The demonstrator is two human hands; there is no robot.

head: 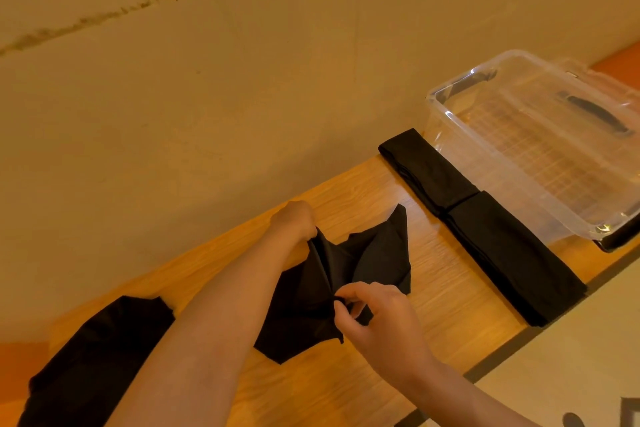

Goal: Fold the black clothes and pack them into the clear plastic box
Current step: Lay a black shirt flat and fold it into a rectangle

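Plain beige wall w/ a stained crack line behind; narrow wooden desk runs diagonally from lower left to upper right.

Black garment lies mid-desk, crumpled, partly lifted. Left hand grips a bunch of cloth at far edge, fingers curled round it. Right hand pinches a fold at near edge, thumb + forefinger closed on fabric. Cloth ridges up between the two hands.

Two folded black pieces lie end to end in a strip, just beside the clear plastic box at the desk's right end. Box is open-topped; can't see any clothes inside. Dark handle shows through the plastic, prob. the lid behind/under, can't tell which. Another black pile, unfolded, at left end, partly under the left forearm.

Risks (judgement):
- Desk is narrow; garment's near corner sits close to the front edge, so a pull toward the body could drag it off.
- Cloth is limp + dark, layers hard to tell apart; hands may catch an uneven no. of layers, giving a skewed fold.
- Folded strip's near end reaches the desk's front edge; a sweep of the right arm could knock it off.

Orientation: garment's long axis approx. along the desk, lower left to upper right; one pointed corner sticks up toward the far right. Folded strip runs from by the wall to the front edge.
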